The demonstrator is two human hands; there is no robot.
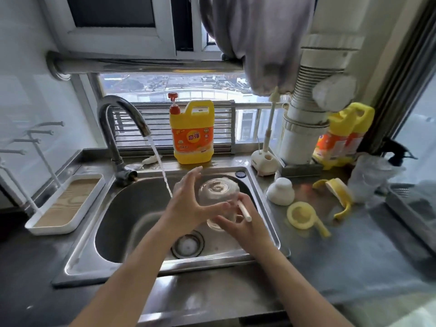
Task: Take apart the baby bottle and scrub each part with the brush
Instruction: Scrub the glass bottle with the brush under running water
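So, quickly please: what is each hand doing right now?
Left hand: open, fingers spread against the clear glass bottle body.
Right hand: closed on the thin white brush handle.

Both forearms reach toward 12 o'clock. The left hand [188, 204] spreads its fingers wide; the right hand [245, 223] curls at 3 o'clock of it.

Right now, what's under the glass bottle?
Under the clear bottle body, held over the sink, only the steel basin and drain strainer show. Both hands cover the spot directly beneath.
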